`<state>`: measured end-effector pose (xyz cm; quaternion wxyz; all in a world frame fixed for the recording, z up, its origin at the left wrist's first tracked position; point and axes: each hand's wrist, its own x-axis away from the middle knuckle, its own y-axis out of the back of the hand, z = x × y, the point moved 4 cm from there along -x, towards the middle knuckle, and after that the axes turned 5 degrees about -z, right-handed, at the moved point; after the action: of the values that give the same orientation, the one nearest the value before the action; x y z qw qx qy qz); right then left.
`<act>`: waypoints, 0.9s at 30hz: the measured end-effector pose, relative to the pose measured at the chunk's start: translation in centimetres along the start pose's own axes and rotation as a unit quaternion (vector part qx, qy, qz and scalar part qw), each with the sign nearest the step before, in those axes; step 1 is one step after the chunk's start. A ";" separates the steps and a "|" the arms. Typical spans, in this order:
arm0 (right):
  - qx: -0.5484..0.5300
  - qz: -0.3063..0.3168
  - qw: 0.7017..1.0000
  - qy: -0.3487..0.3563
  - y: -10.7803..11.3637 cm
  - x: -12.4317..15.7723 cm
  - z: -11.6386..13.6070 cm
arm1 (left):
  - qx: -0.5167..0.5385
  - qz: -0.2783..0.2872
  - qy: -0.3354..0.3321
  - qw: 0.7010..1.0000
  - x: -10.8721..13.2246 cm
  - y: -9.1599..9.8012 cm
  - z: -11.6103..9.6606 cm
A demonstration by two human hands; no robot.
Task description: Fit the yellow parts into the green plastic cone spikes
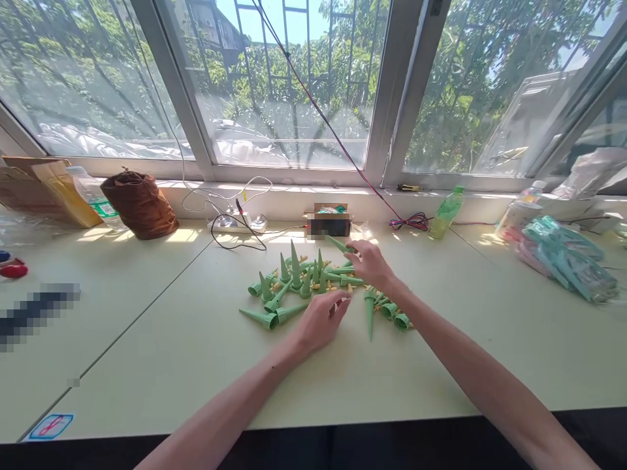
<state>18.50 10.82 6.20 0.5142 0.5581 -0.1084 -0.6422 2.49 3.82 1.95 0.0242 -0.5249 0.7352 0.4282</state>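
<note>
My right hand (369, 263) is closed round the wide end of a green plant watering spike (337, 244), whose point sticks out to the upper left. The hand is above the far right side of a loose pile. My left hand (323, 318) is low at the near edge of this pile, fingers curved and thumb apart, with nothing visible between them. Several green spikes (294, 267) stand point up or lie on their sides, many with small orange-yellow valves. One spike (369, 313) lies between my arms, pointing toward me. My right forearm partly covers other spikes (401, 321).
A small open box (329, 225) stands behind the pile, beside a power strip (238, 225) with cables. A brown bag (140, 203) and a clear bottle (98, 199) are at the left. A green bottle (447, 212) and plastic packets (568, 258) are at the right.
</note>
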 end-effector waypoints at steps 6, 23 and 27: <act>-0.068 -0.094 0.990 0.077 1.5 5.6 3.8 | 0.106 -0.085 0.090 0.987 -0.2 0.8 0.5; -0.138 -0.083 0.986 0.053 -0.3 8.1 6.7 | 0.246 -0.122 0.153 0.949 0.0 0.9 1.5; -0.147 -0.079 0.985 0.037 -0.5 8.1 6.6 | 0.270 -0.111 0.159 0.943 -0.1 0.8 1.2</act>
<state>14.00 1.83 3.27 0.5422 0.5064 0.0507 -0.6686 1.34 4.74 1.70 0.0951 -0.6381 0.7548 0.1189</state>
